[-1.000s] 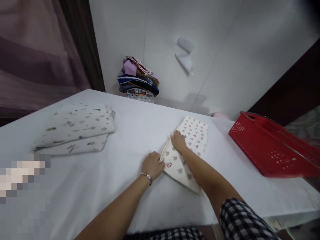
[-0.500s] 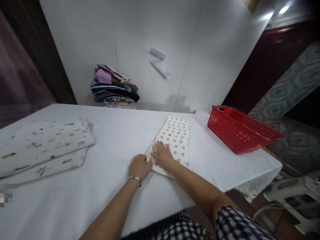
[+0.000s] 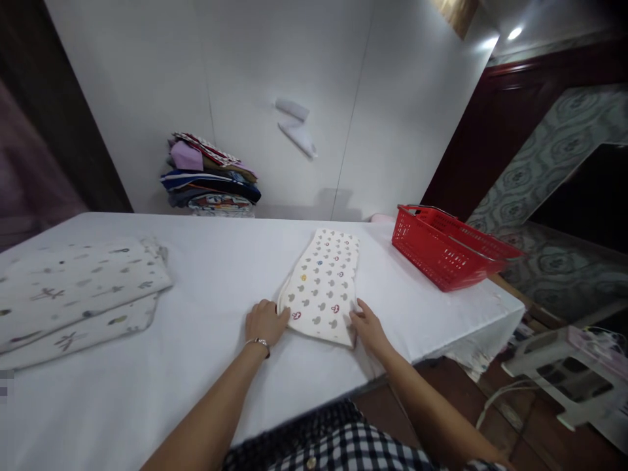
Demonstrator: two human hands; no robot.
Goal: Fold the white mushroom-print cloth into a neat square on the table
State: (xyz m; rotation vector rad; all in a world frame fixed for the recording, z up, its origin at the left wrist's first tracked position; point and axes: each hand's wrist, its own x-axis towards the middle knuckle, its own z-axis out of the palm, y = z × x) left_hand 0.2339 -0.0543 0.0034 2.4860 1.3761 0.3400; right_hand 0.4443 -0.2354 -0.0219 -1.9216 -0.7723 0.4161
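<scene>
Cloth (image 3: 324, 281): folded, cream with small grey and red mushroom print; flat on the white table (image 3: 216, 281), running from close to the far edge toward the near edge.
Left hand (image 3: 266, 322): pinching the cloth's near left corner, thumb on top; bracelet (image 3: 259, 343) at wrist.
Right hand (image 3: 371, 331): fingertips at the cloth's near right corner; can't tell if it's gripping or just touching.
Basket (image 3: 441, 252): red, by the table's right edge.
Second cloth (image 3: 93, 281): folded, toward the left edge.
Clothes pile (image 3: 210, 176): stacked at the far edge, left of the cloth.
</scene>
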